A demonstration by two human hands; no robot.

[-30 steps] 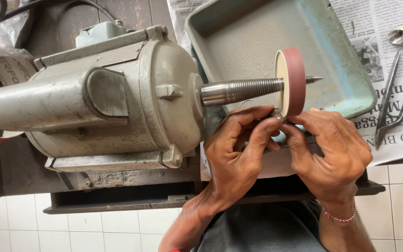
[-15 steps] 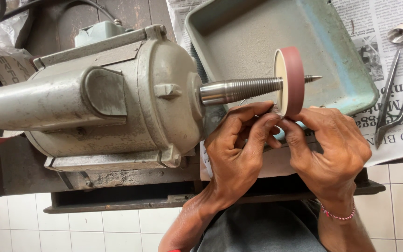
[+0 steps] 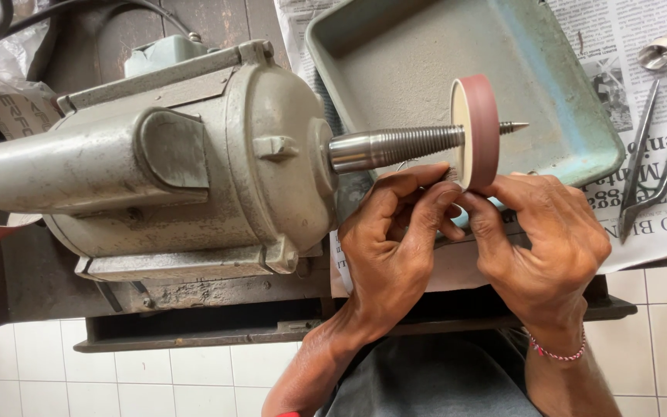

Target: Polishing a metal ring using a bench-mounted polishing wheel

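We count two hands at one polishing wheel (image 3: 479, 130): our left hand (image 3: 391, 239) and right hand (image 3: 550, 239) pinch a small piece, mostly hidden by the fingers, against the wheel's 6 o'clock edge. One grey motor (image 3: 156, 162) sits at 9 o'clock, one tray (image 3: 580, 147) behind, tweezers (image 3: 658, 154) and one spoon (image 3: 661, 50) at 2 o'clock on newspaper (image 3: 650, 224).
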